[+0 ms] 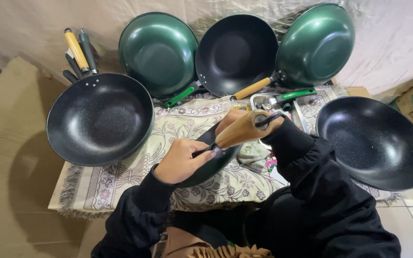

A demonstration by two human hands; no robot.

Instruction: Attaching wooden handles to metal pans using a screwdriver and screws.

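Head camera, looking down: both hands meet over a dark wok (206, 165) held on edge above the patterned cloth (120, 177) that covers the tabletop (56, 203). The right hand (244, 125) has its grip clenched around the wok's wooden handle (237, 133), which points up and right toward a metal hanging loop at its end. The left hand (180, 160) is closed on a thin dark tool (205, 148), probably a screwdriver, its tip set where the handle meets the pan body; the joint itself is too small to make out. Judging by this, the step in hand looks like fastening or adjusting the handle on the wok, and it seems underway rather than finished. The next move would call for keeping the handle steady with the right hand while the left keeps the tool seated squarely, since a slip could mar the coating. Around them lie more pans: a black speckled wok (100, 118) at left, two green woks (158, 52) (315, 45) and a black one (236, 53) propped against the back wall covering, and another black wok (374, 142) at right. Loose handles (78, 51) lie at upper left, and a metal tray (259, 99) sits just beyond the hands.
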